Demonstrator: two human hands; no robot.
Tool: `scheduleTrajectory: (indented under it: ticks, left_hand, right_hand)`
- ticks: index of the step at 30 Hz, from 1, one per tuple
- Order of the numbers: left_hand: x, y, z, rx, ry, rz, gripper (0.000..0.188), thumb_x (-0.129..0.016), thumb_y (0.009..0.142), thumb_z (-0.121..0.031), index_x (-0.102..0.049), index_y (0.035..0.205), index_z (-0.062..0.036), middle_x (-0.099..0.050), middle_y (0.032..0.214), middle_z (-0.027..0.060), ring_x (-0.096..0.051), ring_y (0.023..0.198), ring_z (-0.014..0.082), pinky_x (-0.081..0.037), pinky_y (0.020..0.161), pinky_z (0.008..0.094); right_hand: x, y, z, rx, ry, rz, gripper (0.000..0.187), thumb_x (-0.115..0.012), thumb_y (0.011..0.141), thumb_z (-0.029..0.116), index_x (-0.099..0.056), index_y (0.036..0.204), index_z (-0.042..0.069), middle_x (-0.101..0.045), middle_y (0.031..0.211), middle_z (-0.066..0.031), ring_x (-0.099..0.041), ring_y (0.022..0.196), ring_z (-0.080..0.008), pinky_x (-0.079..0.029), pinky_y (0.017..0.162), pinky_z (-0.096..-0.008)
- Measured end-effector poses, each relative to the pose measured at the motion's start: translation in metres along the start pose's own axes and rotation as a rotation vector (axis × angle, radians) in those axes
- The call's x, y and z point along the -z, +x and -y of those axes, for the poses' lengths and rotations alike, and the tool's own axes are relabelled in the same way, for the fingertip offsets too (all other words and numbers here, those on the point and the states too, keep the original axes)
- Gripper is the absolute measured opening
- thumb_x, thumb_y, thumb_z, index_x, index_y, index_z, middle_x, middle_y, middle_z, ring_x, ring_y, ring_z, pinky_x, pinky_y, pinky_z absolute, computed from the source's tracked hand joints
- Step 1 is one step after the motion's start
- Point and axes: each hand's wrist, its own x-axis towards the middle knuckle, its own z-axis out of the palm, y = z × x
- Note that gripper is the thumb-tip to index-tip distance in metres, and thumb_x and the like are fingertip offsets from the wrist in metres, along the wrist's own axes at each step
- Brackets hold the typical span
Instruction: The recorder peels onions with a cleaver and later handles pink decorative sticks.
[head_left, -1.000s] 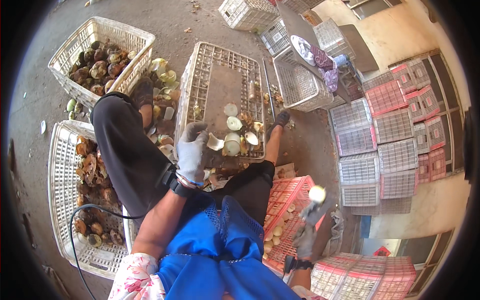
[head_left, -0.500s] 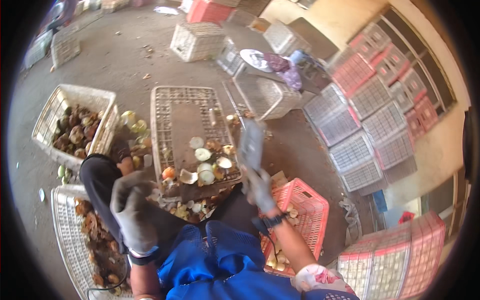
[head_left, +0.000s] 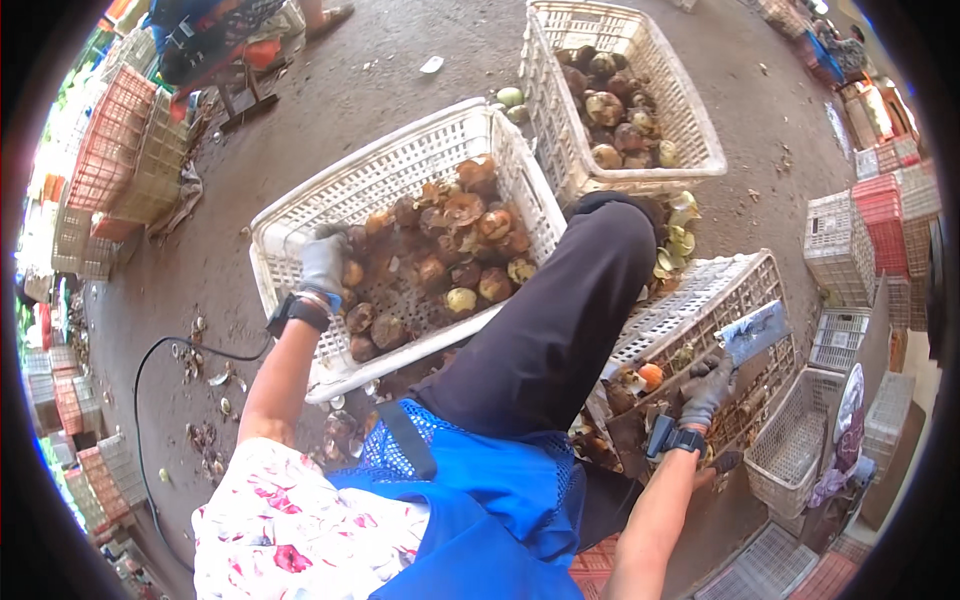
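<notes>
My left hand [head_left: 322, 264], in a grey glove, reaches into the left end of a white plastic crate [head_left: 375, 160]. Brown, rough-skinned round vegetables [head_left: 462, 212] lie heaped in that crate. Beside a few of them the hand is bent downward; its fingertips are hidden, so its grip does not show. On the right, my gloved right hand [head_left: 708, 388] is closed round the handle of a cleaver [head_left: 752, 332]. The broad, smeared blade points up and right, over an upturned crate [head_left: 690, 300] with scraps and an orange-red piece [head_left: 651, 376] on it.
Another white crate [head_left: 640, 182] of the same vegetables stands ahead. Pale green pieces [head_left: 676, 245] lie beyond my knee. A black cable [head_left: 142, 400] runs from my left wrist. Stacked crates [head_left: 105, 150] line the left; an empty crate [head_left: 795, 440] stands at right. A person [head_left: 215, 40] is at far left.
The view has swung left. My left hand has gone from above my lap into the crate of brown vegetables. My right hand still grips the cleaver, now beside the upturned crate.
</notes>
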Motion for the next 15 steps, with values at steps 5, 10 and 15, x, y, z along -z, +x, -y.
scheduleTrajectory:
  ticks: [5,10,15]
  left_hand:
    - [-0.021,0.022,0.141,-0.195,0.582,0.253,0.02,-0.059,0.092,-0.013,-0.071,0.106,-0.006,-0.072,0.091,0.0068,-0.067,0.083,0.0219,-0.053,0.073,0.0349]
    - [-0.11,0.007,0.143,0.326,0.36,0.399,0.042,-0.063,0.089,-0.033,-0.067,0.122,-0.0075,-0.072,0.114,0.0182,-0.068,0.106,0.0339,-0.053,0.09,0.04]
    - [-0.156,0.009,0.16,0.229,0.674,0.415,0.072,-0.069,0.081,-0.048,-0.054,0.137,-0.0062,-0.066,0.126,0.0234,-0.063,0.118,0.0383,-0.051,0.098,0.0411]
  right_hand:
    - [0.003,-0.001,0.0,-0.028,-0.017,-0.011,0.023,-0.065,0.098,0.032,-0.06,0.094,0.009,-0.054,0.066,0.0006,-0.049,0.048,-0.0094,-0.039,0.043,-0.0237]
    - [0.005,-0.005,0.011,-0.033,-0.077,-0.047,0.02,-0.065,0.097,0.032,-0.062,0.097,0.012,-0.055,0.069,0.0021,-0.047,0.049,-0.0074,-0.04,0.043,-0.0225]
    - [0.024,-0.006,0.016,-0.034,-0.096,-0.055,0.019,-0.061,0.099,0.029,-0.062,0.103,0.011,-0.058,0.072,-0.0003,-0.05,0.05,-0.0092,-0.04,0.041,-0.0214]
